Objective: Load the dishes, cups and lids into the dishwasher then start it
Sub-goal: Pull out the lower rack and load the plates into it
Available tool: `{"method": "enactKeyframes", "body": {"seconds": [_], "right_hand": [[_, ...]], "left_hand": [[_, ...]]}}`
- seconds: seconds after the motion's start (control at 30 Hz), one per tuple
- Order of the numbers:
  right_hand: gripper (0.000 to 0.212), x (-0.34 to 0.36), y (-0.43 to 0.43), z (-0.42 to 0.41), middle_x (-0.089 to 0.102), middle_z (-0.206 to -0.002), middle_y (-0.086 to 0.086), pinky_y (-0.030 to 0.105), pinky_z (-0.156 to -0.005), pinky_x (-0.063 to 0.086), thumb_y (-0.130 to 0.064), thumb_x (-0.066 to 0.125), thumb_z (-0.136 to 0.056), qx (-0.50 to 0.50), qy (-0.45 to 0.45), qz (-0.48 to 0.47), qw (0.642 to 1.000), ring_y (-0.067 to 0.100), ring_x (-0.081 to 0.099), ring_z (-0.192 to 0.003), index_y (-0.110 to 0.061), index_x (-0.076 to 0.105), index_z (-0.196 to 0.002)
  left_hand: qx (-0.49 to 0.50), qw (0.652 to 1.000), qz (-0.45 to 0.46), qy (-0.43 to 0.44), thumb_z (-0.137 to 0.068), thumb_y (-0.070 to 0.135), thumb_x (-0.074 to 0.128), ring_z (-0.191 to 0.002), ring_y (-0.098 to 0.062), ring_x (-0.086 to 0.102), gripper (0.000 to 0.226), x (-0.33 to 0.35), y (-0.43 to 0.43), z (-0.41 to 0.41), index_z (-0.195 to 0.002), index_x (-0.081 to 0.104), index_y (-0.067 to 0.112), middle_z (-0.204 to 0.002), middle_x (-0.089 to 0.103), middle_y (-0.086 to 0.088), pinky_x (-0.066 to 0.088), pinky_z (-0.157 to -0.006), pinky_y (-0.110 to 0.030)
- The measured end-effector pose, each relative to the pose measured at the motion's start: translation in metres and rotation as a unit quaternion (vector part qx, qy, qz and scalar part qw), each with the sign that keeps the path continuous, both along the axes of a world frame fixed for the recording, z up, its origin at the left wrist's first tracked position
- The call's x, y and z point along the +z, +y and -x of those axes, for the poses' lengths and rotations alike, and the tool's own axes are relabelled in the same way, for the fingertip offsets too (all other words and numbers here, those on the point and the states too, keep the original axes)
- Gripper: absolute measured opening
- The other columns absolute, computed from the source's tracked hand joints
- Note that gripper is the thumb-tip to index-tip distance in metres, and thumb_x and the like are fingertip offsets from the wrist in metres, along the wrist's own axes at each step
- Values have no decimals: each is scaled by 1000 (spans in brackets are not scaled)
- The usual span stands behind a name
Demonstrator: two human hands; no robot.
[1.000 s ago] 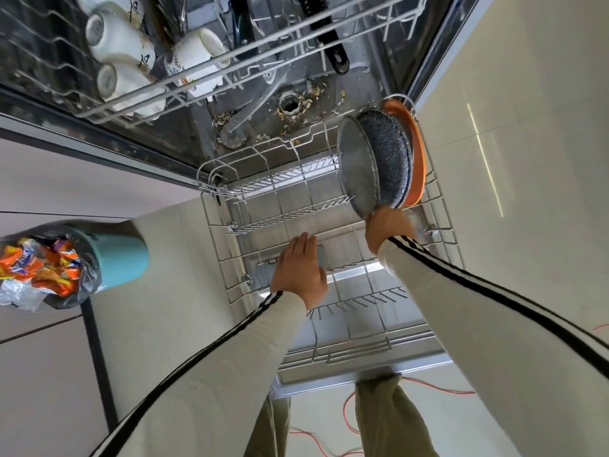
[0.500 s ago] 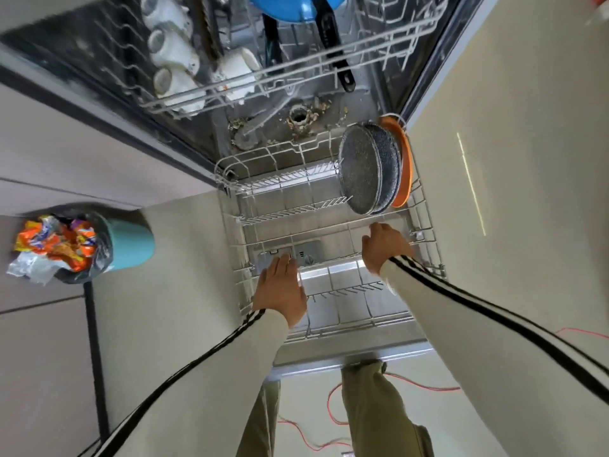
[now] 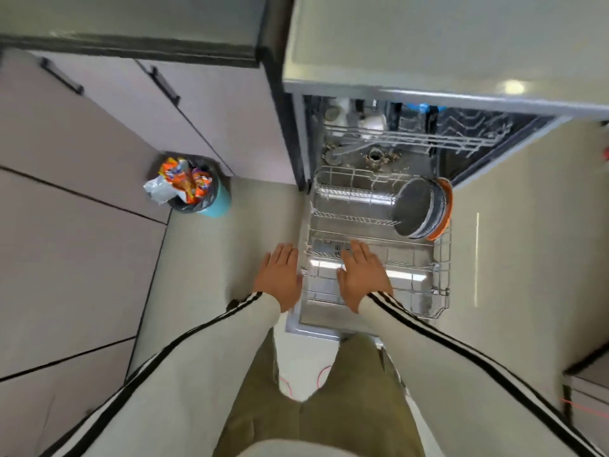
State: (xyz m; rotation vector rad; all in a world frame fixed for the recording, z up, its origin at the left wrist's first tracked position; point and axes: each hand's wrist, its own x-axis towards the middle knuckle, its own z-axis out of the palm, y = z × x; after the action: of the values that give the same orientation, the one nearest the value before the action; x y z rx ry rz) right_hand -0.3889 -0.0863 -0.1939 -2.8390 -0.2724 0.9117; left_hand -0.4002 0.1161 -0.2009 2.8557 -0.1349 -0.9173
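The dishwasher stands open with its lower wire rack pulled out over the door. Speckled grey plates stand on edge at the rack's far right, with an orange plate behind them. White cups and a blue dish sit in the upper rack. My left hand hovers open just left of the rack's near corner. Over the rack's near left part, my right hand is flat with fingers spread, holding nothing.
A teal bin full of wrappers stands on the floor to the left, by the cabinet fronts. The countertop runs above the dishwasher. Orange cable lies on the floor by my legs. A dark cabinet corner is at right.
My right hand has let go of the grey plate and both hands have drawn back from the rack, open. My head has risen, so more of the floor and cabinets shows.
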Motion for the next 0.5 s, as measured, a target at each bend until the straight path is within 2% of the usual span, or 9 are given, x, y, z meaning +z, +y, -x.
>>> {"method": "enactKeyframes", "body": {"seconds": [0.27,0.4,0.5], "right_hand": [[58,53,186,-14,2,-165,6,38,-123,5,-43,22,-105,-39,-23,-9,999,23,1,-152,-16,17,-156],[56,78,288,-47,5,-165,7,39,-123,7,-39,25,-105,5,-44,-41,998,23,3,-152,-16,20,-155],[56,90,354,-83,5,-165,7,39,-123,7,-39,25,-104,58,-63,-62,994,22,3,-152,-16,20,-155]], "left_hand": [[62,997,12,-38,-103,36,34,-153,-22,2,65,49,196,-15,-158,8,12,-167,1,-5,6,-124,-41],[119,990,6,-74,-103,37,32,-153,-22,1,65,80,293,-39,-158,7,11,-166,-1,-5,6,-124,-41],[171,979,4,-114,-102,38,36,-152,-21,6,67,96,354,-58,-157,10,12,-166,6,-4,11,-123,-42]]}}
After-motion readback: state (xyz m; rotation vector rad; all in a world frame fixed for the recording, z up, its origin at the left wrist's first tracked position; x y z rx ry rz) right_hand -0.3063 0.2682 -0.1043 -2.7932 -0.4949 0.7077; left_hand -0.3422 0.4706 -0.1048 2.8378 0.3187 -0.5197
